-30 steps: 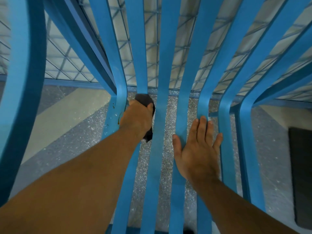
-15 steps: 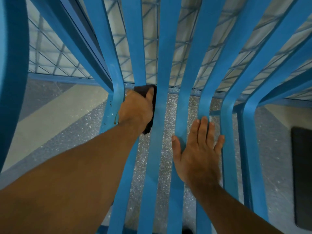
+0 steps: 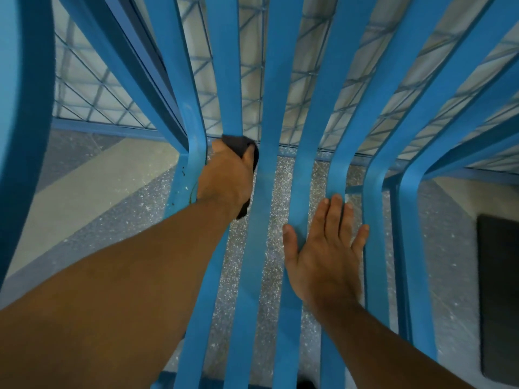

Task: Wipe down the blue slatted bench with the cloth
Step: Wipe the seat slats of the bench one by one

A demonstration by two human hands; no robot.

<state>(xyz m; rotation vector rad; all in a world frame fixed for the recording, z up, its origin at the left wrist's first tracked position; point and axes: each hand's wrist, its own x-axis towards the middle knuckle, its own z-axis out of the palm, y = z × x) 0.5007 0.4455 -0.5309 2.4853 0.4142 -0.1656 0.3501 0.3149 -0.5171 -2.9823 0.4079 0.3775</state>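
The blue slatted bench (image 3: pixel 264 192) fills the view, its long slats running away from me and bending upward into the backrest. My left hand (image 3: pixel 224 178) is wrapped around a dark cloth (image 3: pixel 241 146) and presses it on a slat right at the bend of seat and back. The cloth shows above my fingers and below my wrist. My right hand (image 3: pixel 327 254) lies flat, fingers spread, on two slats to the right, holding nothing.
Through the gaps I see speckled grey floor (image 3: pixel 283 197) and a pale stripe at the left. A blue wire-mesh fence (image 3: pixel 112 108) stands behind the backrest. A dark mat (image 3: pixel 500 293) lies at the right edge. A thick blue armrest (image 3: pixel 25 108) curves along the far left.
My left hand with the cloth has slid further up the slat toward the backrest bend. My right hand has stayed flat on the slats.
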